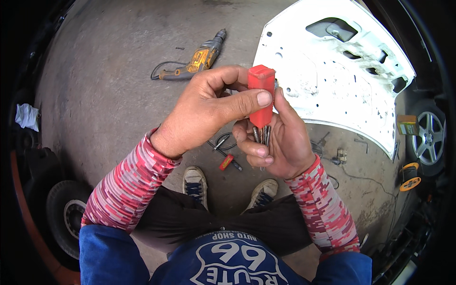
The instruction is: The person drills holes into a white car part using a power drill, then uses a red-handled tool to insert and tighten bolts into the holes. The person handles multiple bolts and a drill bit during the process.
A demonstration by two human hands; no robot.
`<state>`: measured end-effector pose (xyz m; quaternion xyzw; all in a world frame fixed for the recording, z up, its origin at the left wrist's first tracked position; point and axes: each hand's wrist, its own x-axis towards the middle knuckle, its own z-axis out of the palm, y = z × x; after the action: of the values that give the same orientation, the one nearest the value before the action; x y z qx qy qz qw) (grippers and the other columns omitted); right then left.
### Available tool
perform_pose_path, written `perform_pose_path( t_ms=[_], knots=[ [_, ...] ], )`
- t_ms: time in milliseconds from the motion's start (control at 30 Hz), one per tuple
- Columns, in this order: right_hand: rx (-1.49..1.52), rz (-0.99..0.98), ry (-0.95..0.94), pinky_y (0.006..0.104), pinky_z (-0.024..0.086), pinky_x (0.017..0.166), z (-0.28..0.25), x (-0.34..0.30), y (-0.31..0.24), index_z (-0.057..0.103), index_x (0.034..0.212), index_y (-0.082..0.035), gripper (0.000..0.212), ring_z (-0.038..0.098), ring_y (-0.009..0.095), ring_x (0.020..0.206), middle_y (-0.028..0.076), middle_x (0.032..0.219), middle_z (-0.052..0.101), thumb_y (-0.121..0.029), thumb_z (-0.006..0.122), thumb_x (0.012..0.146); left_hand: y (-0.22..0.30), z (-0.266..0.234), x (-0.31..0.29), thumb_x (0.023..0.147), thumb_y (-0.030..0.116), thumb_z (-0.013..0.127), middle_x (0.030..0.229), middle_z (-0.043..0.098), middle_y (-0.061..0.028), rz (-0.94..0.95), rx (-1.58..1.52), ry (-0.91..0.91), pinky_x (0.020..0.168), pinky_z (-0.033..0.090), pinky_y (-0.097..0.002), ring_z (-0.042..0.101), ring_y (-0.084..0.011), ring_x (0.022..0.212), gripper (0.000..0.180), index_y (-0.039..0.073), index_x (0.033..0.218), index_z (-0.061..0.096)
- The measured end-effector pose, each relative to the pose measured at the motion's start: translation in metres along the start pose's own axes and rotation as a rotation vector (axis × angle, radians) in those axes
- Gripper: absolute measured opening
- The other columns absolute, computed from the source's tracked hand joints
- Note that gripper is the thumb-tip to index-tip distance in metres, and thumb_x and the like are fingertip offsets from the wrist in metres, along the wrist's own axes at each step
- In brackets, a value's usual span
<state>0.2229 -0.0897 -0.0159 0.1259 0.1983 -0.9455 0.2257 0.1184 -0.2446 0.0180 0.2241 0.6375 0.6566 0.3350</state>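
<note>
A: What is held by the left hand [199, 109]?

B: A narrow red plastic drill-bit case [261, 80] is held almost upright, over the gap between the feet. It is clamped by the fingers: the thumb is laid across its front, while the others are partly hidden at its left side and behind.

A: And by the right hand [292, 140]?

B: Several metal drill bits [262, 135] are gathered just below, at the lower end of the case. They are clasped by the curled fingers, and the thumb is raised beside the case's right side. Whether the thumb is pressed against the case cannot be told, nor how far the bits are reached over by the case.

A: What is found around them?

B: On the concrete floor [118, 109], a yellow-and-black corded power drill [198, 59] is seen beyond the left hand. A white car hood [301, 76] is laid out beyond the right hand. Near the feet, a red-handled tool [226, 162] is seen. At the far right, an orange-rimmed spool [410, 184] is placed near a silver-spoked car wheel [429, 136].
</note>
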Motion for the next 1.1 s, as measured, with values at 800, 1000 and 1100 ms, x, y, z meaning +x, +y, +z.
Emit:
perform_pose_path(
  t_ms=[800, 1000, 1100],
  knots=[
    [-0.102, 0.059, -0.048, 0.0216, 0.037, 0.045, 0.001, 0.001, 0.005, 0.047, 0.138, 0.001, 0.056, 0.049, 0.007, 0.055, 0.006, 0.091, 0.063, -0.046, 0.032, 0.11, 0.002, -0.017, 0.001, 0.098, 0.036, 0.065, 0.086, 0.066, -0.0004, -0.096, 0.122, 0.228, 0.07, 0.047, -0.0244, 0.058, -0.007, 0.079, 0.032, 0.004, 0.101, 0.069],
    [-0.246, 0.073, 0.039, 0.0205, 0.036, 0.045, 0.006, -0.002, 0.003, 0.051, 0.126, -0.001, 0.042, 0.043, 0.005, 0.054, 0.002, 0.083, 0.055, -0.038, 0.043, 0.109, 0.001, -0.019, 0.0, 0.097, 0.036, 0.065, 0.087, 0.067, -0.0006, -0.105, 0.062, 0.251, 0.07, 0.047, -0.0241, 0.06, -0.0071, 0.079, 0.032, 0.004, 0.102, 0.068],
    [-0.29, 0.075, 0.036, 0.0194, 0.035, 0.045, 0.005, 0.0, 0.004, 0.052, 0.118, -0.004, 0.035, 0.04, 0.004, 0.054, 0.0, 0.081, 0.052, -0.036, 0.044, 0.109, -0.001, -0.02, 0.0, 0.098, 0.033, 0.063, 0.089, 0.067, -0.0014, -0.084, 0.003, 0.285, 0.071, 0.048, -0.0242, 0.061, -0.0076, 0.081, 0.031, 0.004, 0.106, 0.067]
  ],
)
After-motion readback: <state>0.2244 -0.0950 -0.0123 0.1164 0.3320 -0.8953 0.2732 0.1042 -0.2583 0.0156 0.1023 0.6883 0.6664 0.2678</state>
